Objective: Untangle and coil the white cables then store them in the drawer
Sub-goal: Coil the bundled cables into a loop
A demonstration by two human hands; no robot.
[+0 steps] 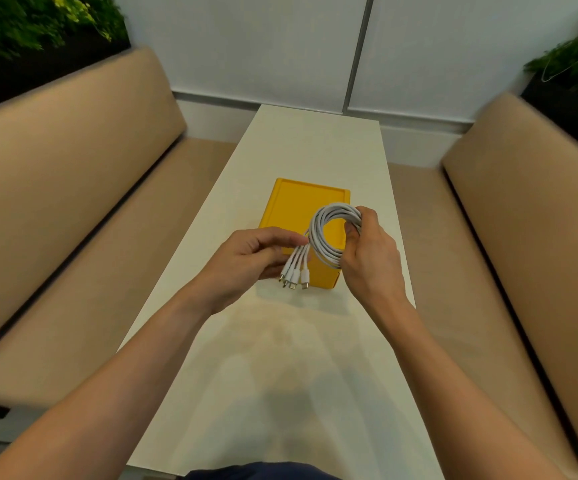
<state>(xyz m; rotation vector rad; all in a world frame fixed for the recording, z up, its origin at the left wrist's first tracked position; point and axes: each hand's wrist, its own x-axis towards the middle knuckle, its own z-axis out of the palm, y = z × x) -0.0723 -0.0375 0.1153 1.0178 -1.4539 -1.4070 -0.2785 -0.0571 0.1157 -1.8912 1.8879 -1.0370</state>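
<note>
Currently coiling looks done: white cables (319, 247) form one loop, gripped by the right hand (370, 261), the left hand (249, 261) pinching the plug ends, above the yellow drawer (301, 202) on the counter (280, 358). Remaining: open the drawer, apparently closed, and stow.
</note>
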